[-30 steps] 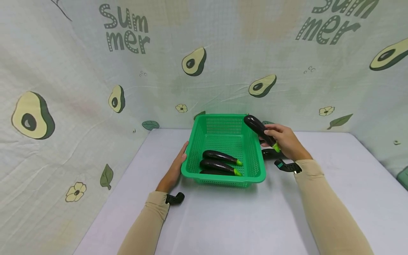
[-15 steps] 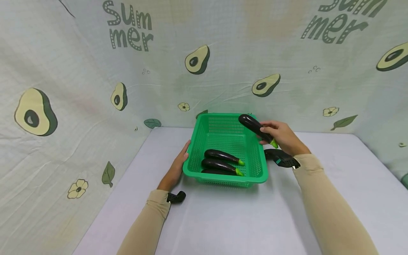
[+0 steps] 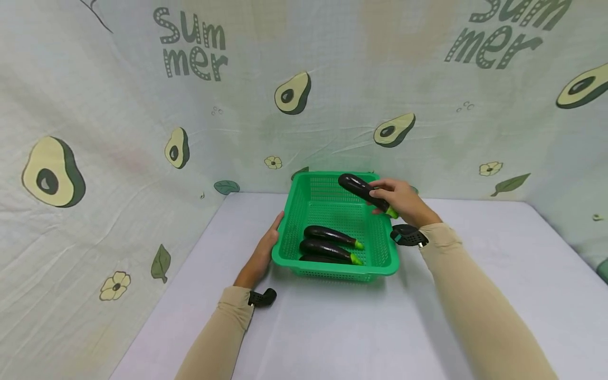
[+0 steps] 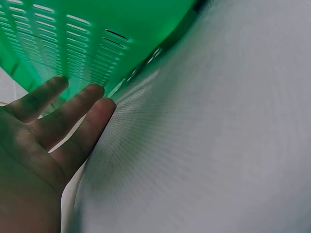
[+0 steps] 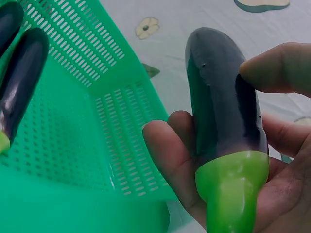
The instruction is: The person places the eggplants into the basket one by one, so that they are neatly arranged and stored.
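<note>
Right of centre, the right hand [image 3: 404,203] clamps its fingers round an eggplant [image 3: 355,186] near its green end, leaving the rounded end free above the basket [image 3: 332,269]. Left of centre, the left hand's [image 3: 263,250] spread fingers appear to touch and steady its side.

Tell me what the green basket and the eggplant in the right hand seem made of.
Basket: probably molded plastic, slight sheen; its walls have neat, regular slots. Eggplant: glossy skin; the evenly bright, shiny green cap suggests a plastic or coated-foam imitation, though real produce can't be ruled out.
</note>
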A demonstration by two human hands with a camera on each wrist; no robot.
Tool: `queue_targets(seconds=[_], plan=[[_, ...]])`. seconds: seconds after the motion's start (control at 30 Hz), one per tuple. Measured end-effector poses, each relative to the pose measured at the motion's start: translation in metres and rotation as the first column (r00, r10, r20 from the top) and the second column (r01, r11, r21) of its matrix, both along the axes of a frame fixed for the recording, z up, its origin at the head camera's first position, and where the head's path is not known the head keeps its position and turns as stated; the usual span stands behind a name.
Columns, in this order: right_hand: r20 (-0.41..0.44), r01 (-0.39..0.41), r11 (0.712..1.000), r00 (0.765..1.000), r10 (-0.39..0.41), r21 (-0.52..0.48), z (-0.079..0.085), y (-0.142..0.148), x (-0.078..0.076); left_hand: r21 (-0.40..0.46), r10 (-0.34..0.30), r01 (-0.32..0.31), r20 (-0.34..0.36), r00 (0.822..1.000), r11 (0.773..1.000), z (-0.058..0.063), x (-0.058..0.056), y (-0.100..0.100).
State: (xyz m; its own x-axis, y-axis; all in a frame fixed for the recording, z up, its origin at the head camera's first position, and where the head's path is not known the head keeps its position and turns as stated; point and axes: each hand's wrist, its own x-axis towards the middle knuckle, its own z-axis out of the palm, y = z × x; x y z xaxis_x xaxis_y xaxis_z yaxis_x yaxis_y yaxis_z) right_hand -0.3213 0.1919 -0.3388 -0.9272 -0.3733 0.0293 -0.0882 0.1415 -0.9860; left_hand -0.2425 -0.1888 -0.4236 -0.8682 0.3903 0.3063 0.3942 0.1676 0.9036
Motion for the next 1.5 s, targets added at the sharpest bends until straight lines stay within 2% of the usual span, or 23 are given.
queue_targets(seconds=[0.33, 0.6, 1.0, 1.27, 1.5], plan=[[-0.009, -0.005, 0.998, 1.0, 0.005, 0.067, -0.001, -0.015, -0.008, 0.014, -0.003, 0.002, 0.052, 0.999, 1.0, 0.0, -0.002, 0.0], [-0.01, -0.034, 0.997, 0.999, 0.035, 0.073, -0.005, -0.024, -0.016, 0.029, -0.001, -0.001, 0.088, 0.996, 1.0, 0.001, -0.003, 0.0], [-0.036, -0.049, 0.979, 0.998, 0.057, 0.2, -0.004, -0.035, -0.023, 0.034, -0.001, -0.002, 0.088, 0.996, 0.999, 0.0, -0.004, 0.0], [-0.042, -0.071, 0.972, 0.996, 0.082, 0.226, -0.007, -0.041, -0.027, 0.042, -0.008, 0.005, 0.085, 0.996, 0.999, 0.0, -0.004, -0.001], [-0.059, -0.077, 0.953, 0.993, 0.098, 0.292, -0.01, -0.044, -0.033, 0.057, -0.018, 0.013, 0.079, 0.997, 0.998, -0.001, -0.004, -0.001]])
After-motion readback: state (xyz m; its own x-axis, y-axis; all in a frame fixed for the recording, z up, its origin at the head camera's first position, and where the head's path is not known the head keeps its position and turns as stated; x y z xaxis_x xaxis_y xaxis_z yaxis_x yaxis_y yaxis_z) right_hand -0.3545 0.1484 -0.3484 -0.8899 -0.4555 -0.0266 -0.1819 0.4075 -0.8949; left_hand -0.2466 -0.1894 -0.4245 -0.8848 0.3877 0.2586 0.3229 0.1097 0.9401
